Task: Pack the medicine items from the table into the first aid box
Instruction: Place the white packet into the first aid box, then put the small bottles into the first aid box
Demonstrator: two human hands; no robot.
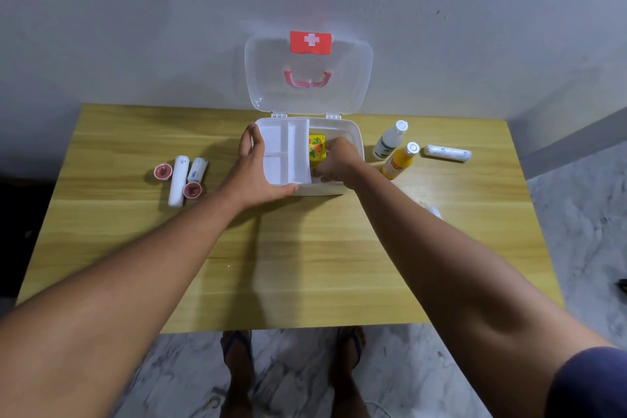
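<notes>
A: Nearest first, what is there?

B: Bare worktop (305, 265) along the near edge, two forearms crossing it. Past mid-depth, toward the left edge, lie two white rolls (178, 185) and two pink tape reels (163, 172), untouched.

A: And the hands?

B: The left hand (252, 173) is spread wide round the left end of the box (354, 146), thumb along its near wall, fingers (252, 134) reaching up the left wall. It steadies the box and seems to bear on the white divided tray (285, 153) sitting in the left half. The right hand (334, 161) dips into the right half, fingers curled down; whether they pinch anything I cannot tell, as they are hidden.

A: The task's thing?

B: A yellow carton (317, 150), inside the box just left of the right hand, touching or nearly so, beside the tray's right edge. It looks light and stiff, crushable if squeezed; I would take it by its flat sides.

A: What remains outside?

B: Toward the far right corner, a white bottle (390, 141) and an orange bottle (398, 159) stand near the box, probably smooth and top-heavy; grip each around the body. Further right lies a soft gauze roll (448, 153). The clear lid (308, 78) stands open at the far edge.
</notes>
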